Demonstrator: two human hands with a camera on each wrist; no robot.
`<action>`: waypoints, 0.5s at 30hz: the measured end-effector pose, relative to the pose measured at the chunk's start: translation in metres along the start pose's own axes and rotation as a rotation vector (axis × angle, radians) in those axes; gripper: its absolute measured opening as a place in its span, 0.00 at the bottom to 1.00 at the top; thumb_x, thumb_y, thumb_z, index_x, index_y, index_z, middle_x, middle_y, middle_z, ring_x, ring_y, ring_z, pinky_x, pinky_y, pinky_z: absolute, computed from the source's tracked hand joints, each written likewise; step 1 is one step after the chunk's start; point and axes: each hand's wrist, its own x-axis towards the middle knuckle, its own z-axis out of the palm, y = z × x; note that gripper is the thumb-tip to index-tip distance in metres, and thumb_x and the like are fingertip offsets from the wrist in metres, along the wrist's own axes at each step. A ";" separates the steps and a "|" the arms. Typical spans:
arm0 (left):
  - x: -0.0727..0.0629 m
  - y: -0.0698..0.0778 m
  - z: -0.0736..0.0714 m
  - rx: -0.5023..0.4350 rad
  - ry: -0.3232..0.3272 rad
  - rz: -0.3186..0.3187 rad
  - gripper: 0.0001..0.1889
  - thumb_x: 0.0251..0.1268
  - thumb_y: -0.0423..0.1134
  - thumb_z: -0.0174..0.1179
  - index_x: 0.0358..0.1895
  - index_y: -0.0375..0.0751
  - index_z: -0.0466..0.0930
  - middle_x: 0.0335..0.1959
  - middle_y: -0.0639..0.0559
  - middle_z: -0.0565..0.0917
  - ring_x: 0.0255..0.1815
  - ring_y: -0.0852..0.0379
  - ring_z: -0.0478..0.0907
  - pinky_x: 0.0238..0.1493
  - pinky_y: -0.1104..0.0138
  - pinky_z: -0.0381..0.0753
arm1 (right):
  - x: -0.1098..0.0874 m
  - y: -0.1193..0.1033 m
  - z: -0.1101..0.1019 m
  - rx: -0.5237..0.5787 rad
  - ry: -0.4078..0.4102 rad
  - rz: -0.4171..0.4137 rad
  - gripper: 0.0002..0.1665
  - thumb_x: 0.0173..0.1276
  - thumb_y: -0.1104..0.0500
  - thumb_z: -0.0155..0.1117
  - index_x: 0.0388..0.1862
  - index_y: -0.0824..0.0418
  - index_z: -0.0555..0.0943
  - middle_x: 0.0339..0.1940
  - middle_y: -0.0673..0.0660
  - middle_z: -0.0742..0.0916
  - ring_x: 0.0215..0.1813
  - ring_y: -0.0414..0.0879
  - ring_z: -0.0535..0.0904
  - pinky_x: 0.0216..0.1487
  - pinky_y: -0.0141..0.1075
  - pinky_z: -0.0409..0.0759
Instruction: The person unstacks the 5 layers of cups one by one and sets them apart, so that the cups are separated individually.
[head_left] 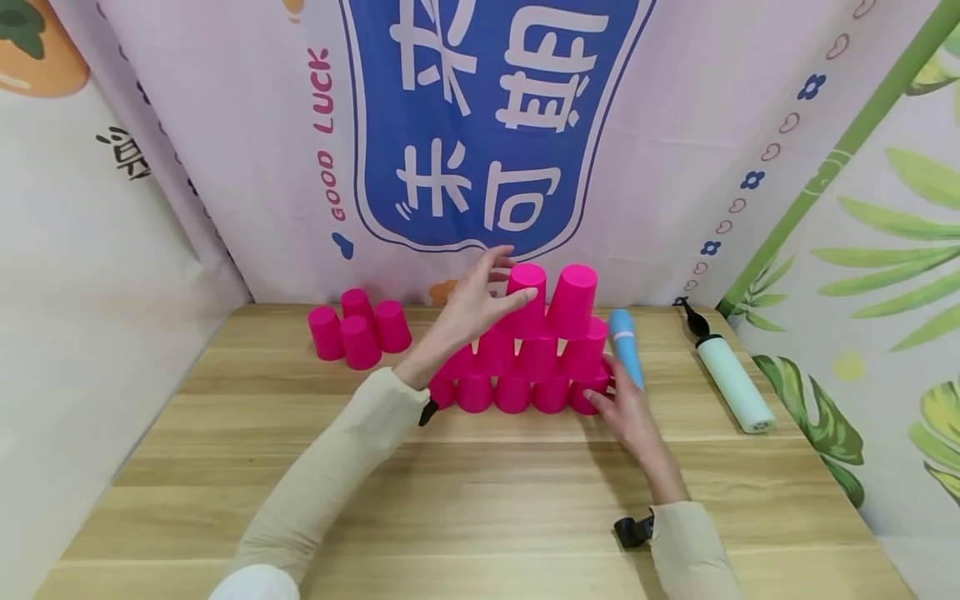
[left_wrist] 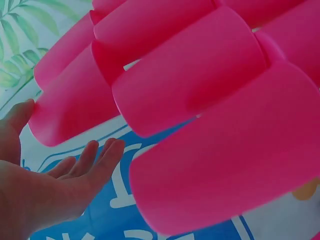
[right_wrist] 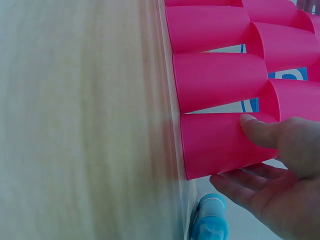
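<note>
Upside-down pink cups stand stacked in a pyramid, with several in the bottom row (head_left: 512, 394), several above, and two on top. My left hand (head_left: 480, 300) is at the upper left cup (head_left: 531, 317), its fingers spread and its thumb in front of that cup. In the left wrist view the thumb tip meets the edge of the cup (left_wrist: 75, 105), while the other fingers stand apart from it. My right hand (head_left: 628, 412) holds the rightmost bottom cup (right_wrist: 220, 145), thumb on its front and fingers along its right side.
Several loose pink cups (head_left: 362, 343) stand upside down at the back left. Right of the pyramid lies a blue, bottle-like object (head_left: 626, 342), and farther right a pale green hand pump (head_left: 733, 383) with a black nozzle. A printed cloth (head_left: 262, 167) hangs behind the table (head_left: 480, 500).
</note>
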 end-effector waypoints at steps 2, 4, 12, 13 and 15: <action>0.001 0.000 0.002 -0.009 0.014 -0.010 0.38 0.57 0.44 0.68 0.70 0.47 0.59 0.62 0.47 0.71 0.61 0.49 0.71 0.54 0.58 0.79 | 0.001 0.000 0.000 -0.003 0.000 -0.004 0.37 0.64 0.72 0.62 0.70 0.70 0.59 0.61 0.71 0.75 0.60 0.65 0.74 0.55 0.52 0.77; 0.001 0.001 0.003 -0.005 0.019 -0.008 0.37 0.57 0.44 0.68 0.69 0.46 0.61 0.61 0.47 0.72 0.59 0.49 0.72 0.52 0.59 0.80 | 0.001 0.000 0.000 -0.006 0.000 -0.007 0.37 0.64 0.72 0.63 0.70 0.70 0.60 0.60 0.71 0.75 0.59 0.65 0.75 0.55 0.52 0.77; 0.002 0.001 0.008 0.027 0.021 -0.007 0.33 0.56 0.41 0.69 0.65 0.43 0.66 0.56 0.47 0.74 0.55 0.49 0.74 0.47 0.61 0.82 | 0.002 0.001 -0.002 -0.014 0.011 -0.021 0.37 0.63 0.72 0.63 0.69 0.71 0.60 0.58 0.72 0.76 0.58 0.65 0.76 0.55 0.52 0.78; 0.002 0.001 0.008 0.029 0.023 -0.007 0.33 0.56 0.41 0.69 0.64 0.43 0.66 0.56 0.47 0.75 0.55 0.49 0.74 0.46 0.61 0.82 | 0.002 0.001 -0.002 -0.014 0.011 -0.020 0.37 0.63 0.72 0.63 0.69 0.71 0.61 0.58 0.72 0.76 0.58 0.65 0.76 0.55 0.52 0.78; 0.001 0.001 0.009 0.026 0.029 -0.007 0.33 0.56 0.41 0.70 0.64 0.43 0.67 0.56 0.47 0.75 0.55 0.50 0.74 0.46 0.61 0.83 | 0.002 0.002 -0.001 -0.009 0.012 -0.018 0.37 0.63 0.72 0.64 0.69 0.71 0.60 0.58 0.72 0.76 0.58 0.65 0.76 0.55 0.52 0.77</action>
